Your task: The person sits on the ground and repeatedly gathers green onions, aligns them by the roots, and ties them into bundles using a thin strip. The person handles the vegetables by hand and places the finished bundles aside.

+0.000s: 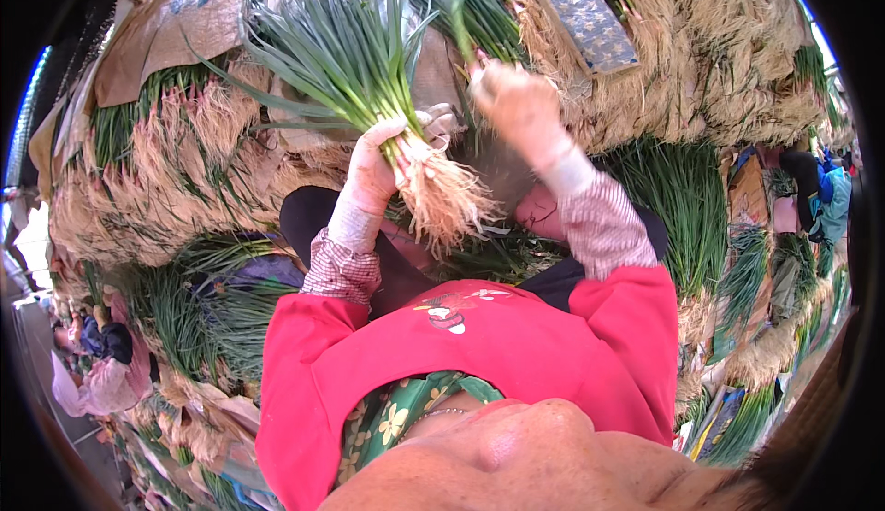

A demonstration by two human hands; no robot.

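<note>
A bunch of green onions (408, 145) with long green leaves and pale, stringy roots is held around its stems by my left hand (387, 155), which is gloved at least at the fingers. The roots hang towards me and the leaves point away. To the right, my right hand (518, 107), blurred, grips the pinkish base of a green onion stalk (460, 27) whose leaves reach up and away. Behind both hands lie more green onions (484, 17) and a brown cloth (439, 69).
Heaped green onions with dense roots (726, 48) form a bank ahead, partly under a star-patterned cloth (584, 20) and a brown sack (169, 34). Leafy bundles (677, 214) lie at the right and others (214, 317) at the left. People (110, 352) sit at both far sides.
</note>
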